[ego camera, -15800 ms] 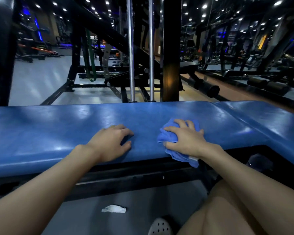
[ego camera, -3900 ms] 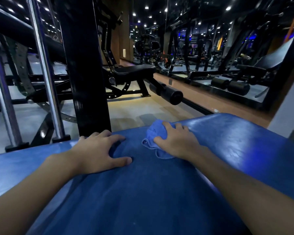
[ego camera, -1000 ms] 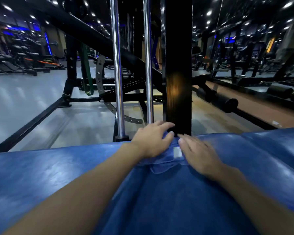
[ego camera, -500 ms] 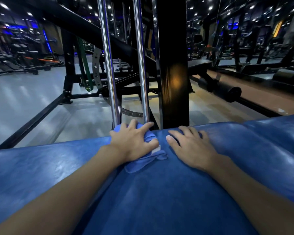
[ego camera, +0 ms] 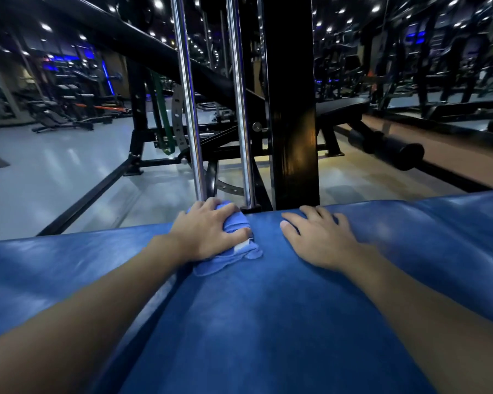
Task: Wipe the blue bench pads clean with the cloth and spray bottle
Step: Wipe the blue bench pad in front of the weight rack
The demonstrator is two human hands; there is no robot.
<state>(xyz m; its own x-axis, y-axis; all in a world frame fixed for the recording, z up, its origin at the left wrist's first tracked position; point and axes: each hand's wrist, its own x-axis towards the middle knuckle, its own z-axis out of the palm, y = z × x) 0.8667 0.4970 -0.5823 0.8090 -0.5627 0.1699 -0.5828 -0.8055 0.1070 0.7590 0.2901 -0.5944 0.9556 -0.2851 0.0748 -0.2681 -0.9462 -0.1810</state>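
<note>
A wide blue bench pad (ego camera: 268, 322) fills the lower half of the head view. A crumpled blue cloth (ego camera: 228, 260) with a small white tag lies at the pad's far edge. My left hand (ego camera: 208, 234) grips the cloth, fingers curled over its top and thumb against its side. My right hand (ego camera: 316, 237) rests flat on the pad just right of the cloth, fingers spread and reaching the far edge. No spray bottle shows.
Two chrome guide rods (ego camera: 188, 109) and a thick black upright post (ego camera: 291, 109) stand right behind the pad's far edge. Black machine frames, a black bench (ego camera: 342, 105) and foam rollers (ego camera: 396, 150) stand on the grey floor beyond.
The cloth has passed from under both hands into my left hand and slid left along the far edge. My right hand has let go and now lies flat on the pad.
</note>
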